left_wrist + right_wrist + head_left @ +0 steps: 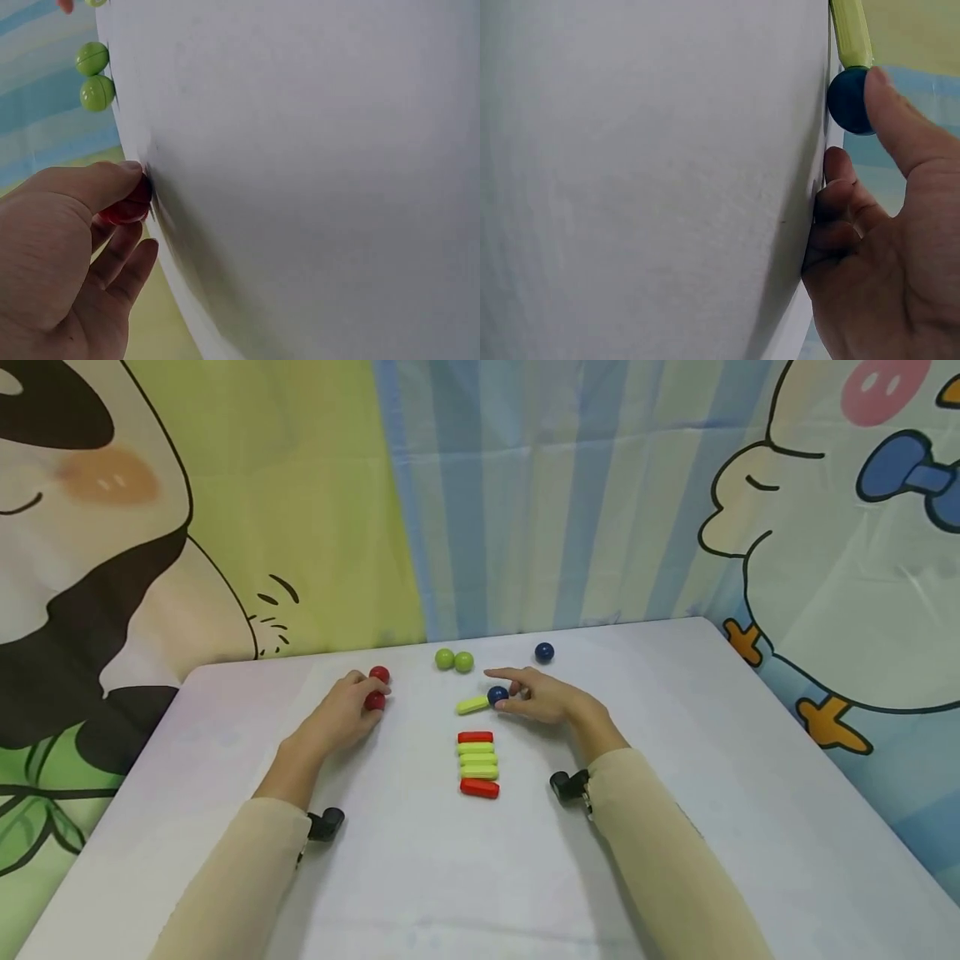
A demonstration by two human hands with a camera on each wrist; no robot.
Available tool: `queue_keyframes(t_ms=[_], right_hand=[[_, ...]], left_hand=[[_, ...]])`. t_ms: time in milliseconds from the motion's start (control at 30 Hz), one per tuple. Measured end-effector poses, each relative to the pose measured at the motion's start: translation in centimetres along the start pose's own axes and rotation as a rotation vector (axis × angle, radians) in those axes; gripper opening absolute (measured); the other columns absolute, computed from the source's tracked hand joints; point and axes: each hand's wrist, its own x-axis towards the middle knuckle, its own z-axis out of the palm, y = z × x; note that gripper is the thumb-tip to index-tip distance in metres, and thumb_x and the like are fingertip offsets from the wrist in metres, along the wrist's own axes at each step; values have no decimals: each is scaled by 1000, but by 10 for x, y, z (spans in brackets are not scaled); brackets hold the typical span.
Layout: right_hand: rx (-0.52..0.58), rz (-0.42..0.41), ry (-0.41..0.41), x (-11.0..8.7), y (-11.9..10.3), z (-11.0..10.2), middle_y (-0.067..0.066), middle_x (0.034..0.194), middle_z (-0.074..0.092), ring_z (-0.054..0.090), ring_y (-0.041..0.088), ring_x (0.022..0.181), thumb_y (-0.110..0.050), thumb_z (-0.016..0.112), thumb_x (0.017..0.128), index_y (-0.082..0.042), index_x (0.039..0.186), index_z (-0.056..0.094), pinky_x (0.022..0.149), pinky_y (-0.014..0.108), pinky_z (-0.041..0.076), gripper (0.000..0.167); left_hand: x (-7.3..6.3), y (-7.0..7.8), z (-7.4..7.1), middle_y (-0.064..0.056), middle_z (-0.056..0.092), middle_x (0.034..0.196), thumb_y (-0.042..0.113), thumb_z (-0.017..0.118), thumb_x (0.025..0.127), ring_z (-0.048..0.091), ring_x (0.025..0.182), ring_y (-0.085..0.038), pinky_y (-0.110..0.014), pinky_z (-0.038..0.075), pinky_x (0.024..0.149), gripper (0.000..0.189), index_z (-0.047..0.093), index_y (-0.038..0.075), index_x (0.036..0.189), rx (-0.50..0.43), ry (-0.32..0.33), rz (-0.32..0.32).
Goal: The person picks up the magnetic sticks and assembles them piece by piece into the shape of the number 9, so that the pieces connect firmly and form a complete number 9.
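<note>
While left grip [348, 708] pinches red ball [375, 701], blue ball [497, 695] touches spread right grip [550, 695].

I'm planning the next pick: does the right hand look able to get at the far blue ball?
Likely yes: the far blue ball sits just beyond the right hand, nothing between, though that hand touches the nearer blue ball.

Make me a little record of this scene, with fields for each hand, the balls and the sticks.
Left hand: pinches near red ball
Right hand: touches near blue ball; firm grip or not, unclear
Far red ball: just beyond the near one
Far blue ball: alone, beyond right hand
Green balls: two, side by side
Loose yellow stick: end against near blue ball
Stick row: red, three yellow, red
</note>
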Motion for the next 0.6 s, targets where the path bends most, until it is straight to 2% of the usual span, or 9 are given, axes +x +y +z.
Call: queue_keyframes(t_ms=[100,233,433,600], right_hand=[[-4,1,0,1,-1,3,5,129,52,51,25,115,-42,63,102,-43,153,46,102,48,44,54],[-4,-30,15,-1,1,4,6,128,55,53,26,112,-37,65,102,-37,145,54,101,48,45,45],[14,-95,58,-5,6,1,6,116,58,55,23,99,-30,70,99,-28,138,55,91,42,45,41],[28,-120,59,-5,10,2,6,112,57,53,22,93,-28,70,99,-26,136,55,85,40,42,40]], left_hand=[[-1,1,2,-26,54,127,4,68,94,55,119,-42,-56,47,105,36,63,4,130,-3,9,12],[0,8,5,-25,54,130,5,69,95,56,121,-41,-55,47,106,34,63,3,129,-9,12,22],[10,25,10,-18,57,124,9,70,95,58,110,-32,-48,49,101,34,64,6,128,-35,8,30],[16,41,17,-11,59,120,14,71,96,58,106,-28,-45,50,98,36,64,10,130,-58,-30,-2]])
